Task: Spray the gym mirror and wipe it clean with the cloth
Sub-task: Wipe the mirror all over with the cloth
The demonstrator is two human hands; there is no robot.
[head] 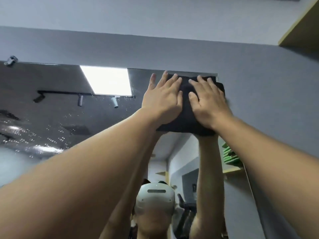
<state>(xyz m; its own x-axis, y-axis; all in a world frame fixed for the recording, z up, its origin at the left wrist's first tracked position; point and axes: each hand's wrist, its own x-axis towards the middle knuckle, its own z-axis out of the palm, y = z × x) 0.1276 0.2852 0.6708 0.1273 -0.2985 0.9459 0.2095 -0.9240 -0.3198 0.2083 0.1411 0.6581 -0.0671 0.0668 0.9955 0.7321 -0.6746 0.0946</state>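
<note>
Left hand and right hand flat, grip released, pressing black cloth on droplet-speckled mirror, grey wall alongside

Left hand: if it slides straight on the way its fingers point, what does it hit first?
Probably the mirror's top edge strip: the left hand, pressed flat on the folded black cloth, points up, fingertips just below it. Beyond lies grey painted wall. Depth unclear.

A grey wall fills the view (a yellow-edged shelf juts out at its upper right corner).
</note>
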